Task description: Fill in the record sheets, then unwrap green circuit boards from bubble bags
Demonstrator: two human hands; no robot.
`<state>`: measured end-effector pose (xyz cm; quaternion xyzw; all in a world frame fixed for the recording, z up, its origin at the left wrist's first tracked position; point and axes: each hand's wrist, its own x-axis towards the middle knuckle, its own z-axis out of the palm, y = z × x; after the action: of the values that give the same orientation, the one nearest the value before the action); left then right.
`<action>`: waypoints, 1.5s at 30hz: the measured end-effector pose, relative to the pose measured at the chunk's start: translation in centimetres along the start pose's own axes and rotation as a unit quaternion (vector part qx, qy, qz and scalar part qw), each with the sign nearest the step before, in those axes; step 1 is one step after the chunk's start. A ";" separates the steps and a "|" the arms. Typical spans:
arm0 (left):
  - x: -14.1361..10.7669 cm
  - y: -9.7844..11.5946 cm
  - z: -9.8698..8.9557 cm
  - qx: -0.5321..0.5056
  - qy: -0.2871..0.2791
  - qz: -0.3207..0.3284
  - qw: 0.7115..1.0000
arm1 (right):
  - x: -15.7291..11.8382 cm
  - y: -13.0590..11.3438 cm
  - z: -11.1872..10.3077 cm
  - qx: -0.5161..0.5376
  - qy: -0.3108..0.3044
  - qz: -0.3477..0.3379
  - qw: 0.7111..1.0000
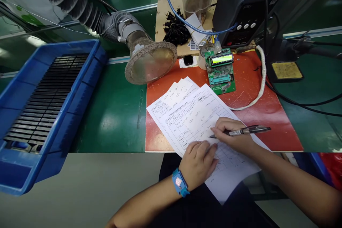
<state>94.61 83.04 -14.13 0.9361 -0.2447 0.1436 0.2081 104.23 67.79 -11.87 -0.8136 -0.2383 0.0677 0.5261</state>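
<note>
Lower centre of frame: right hand (232, 136) grasping a pen (247, 131) above a printed form (192, 119); left hand (197, 164) loosely curled, resting on the sheet, gripping nothing.

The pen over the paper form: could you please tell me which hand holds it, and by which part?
The right hand holds the pen by its barrel near the tip; the left hand rests on the form.

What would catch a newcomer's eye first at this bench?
The blue tray of dark parts dominates the left, and a dusty extractor hood sits mid-bench. Beyond the form on the red mat, a circuit board's lit green display stands out. In front, the right hand holds a pen over the form, while the left hand, wearing a blue wristband, rests on it.
</note>
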 end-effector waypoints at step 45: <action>0.1 -0.1 0.1 -0.008 0.002 0.000 1.000 | 0.2 0.3 -0.3 -0.005 0.030 0.006 1.000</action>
<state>94.70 83.03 -14.18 0.9341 -0.2451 0.1436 0.2164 104.58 67.55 -12.01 -0.8192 -0.2175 0.0458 0.5287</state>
